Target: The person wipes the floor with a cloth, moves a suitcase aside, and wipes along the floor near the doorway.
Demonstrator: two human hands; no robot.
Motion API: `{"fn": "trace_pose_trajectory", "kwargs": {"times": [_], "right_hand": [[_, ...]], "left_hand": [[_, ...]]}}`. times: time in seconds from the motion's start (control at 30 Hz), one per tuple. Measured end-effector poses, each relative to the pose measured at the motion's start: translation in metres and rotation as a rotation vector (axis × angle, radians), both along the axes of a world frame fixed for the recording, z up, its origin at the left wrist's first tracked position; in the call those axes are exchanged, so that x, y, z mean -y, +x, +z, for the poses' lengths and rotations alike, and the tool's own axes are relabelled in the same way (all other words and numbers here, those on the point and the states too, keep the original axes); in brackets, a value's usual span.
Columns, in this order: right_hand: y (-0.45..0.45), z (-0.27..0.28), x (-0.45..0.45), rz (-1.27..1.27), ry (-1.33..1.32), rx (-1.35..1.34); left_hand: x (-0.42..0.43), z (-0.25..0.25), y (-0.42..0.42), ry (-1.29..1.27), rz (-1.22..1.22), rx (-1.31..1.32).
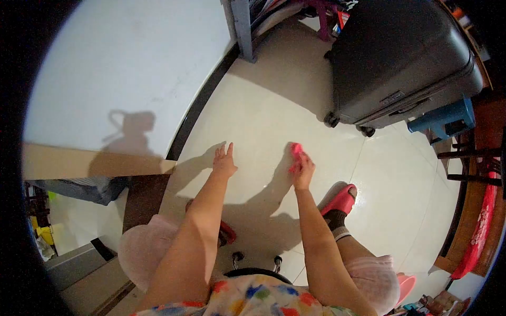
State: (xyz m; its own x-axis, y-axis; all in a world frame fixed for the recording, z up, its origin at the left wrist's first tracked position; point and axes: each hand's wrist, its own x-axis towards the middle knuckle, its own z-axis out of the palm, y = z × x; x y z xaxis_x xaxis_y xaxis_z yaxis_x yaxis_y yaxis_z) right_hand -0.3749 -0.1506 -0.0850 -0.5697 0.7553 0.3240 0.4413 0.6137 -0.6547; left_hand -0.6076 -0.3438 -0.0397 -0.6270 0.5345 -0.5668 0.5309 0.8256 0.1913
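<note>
My right hand (302, 171) is closed around a crumpled bright pink-red thing (297, 151), perhaps cloth or plastic; its exact kind I cannot make out. Part of it sticks out above the fingers. Over to the left, my left hand (224, 161) is held out with fingers apart and nothing in it. Both hands are above the pale tiled floor (258, 116), and their shadows fall to the left.
A large dark suitcase (400, 63) on wheels stands at the upper right, beside a blue plastic thing (445, 118). At left is a white wall (132, 63) with a black skirting. My feet wear red slippers (341, 200). A pink basin (405, 287) shows at lower right.
</note>
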Motion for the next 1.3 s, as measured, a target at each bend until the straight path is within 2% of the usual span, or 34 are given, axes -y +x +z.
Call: {"fn": "trace_pose_trajectory", "kwargs": {"times": [0.07,0.13,0.23,0.33,0.63,0.73,0.83,0.93,1.03,1.13,1.23,1.3], "right_hand": [[-0.003,0.007,-0.026,-0.193,-0.122,0.048],[-0.004,0.009,-0.048,-0.206,-0.200,0.188],[-0.004,-0.004,-0.057,-0.061,0.090,0.486],[-0.014,-0.017,-0.070,0.047,0.155,0.350],[-0.103,-0.021,-0.119,0.000,0.253,0.304],[-0.134,-0.027,-0.146,-0.061,0.158,0.402],[-0.167,-0.017,-0.177,-0.091,0.280,0.392],[-0.200,-0.031,-0.222,-0.125,0.607,0.606],[-0.229,-0.047,-0.263,-0.090,0.590,0.718],[-0.257,-0.037,-0.276,-0.028,0.543,0.344],[-0.291,-0.030,-0.276,0.059,0.543,0.406],[-0.319,-0.039,-0.276,0.158,0.538,0.355]], "left_hand": [[-0.006,-0.010,-0.005,0.037,0.014,-0.005],[-0.012,-0.010,-0.007,0.054,0.028,-0.015],[-0.017,-0.017,-0.011,0.052,0.066,-0.016],[-0.024,-0.024,-0.025,0.056,0.158,0.002],[-0.047,-0.023,-0.064,-0.009,0.279,-0.073],[-0.055,-0.022,-0.071,-0.012,0.305,-0.072],[-0.064,-0.021,-0.075,-0.032,0.339,-0.011],[-0.076,-0.013,-0.070,-0.079,0.359,0.003],[-0.081,-0.015,-0.071,-0.137,0.342,0.000],[-0.087,-0.016,-0.078,-0.166,0.331,-0.007],[-0.091,-0.012,-0.078,-0.191,0.327,-0.002],[-0.092,-0.016,-0.077,-0.204,0.323,-0.016]]}}
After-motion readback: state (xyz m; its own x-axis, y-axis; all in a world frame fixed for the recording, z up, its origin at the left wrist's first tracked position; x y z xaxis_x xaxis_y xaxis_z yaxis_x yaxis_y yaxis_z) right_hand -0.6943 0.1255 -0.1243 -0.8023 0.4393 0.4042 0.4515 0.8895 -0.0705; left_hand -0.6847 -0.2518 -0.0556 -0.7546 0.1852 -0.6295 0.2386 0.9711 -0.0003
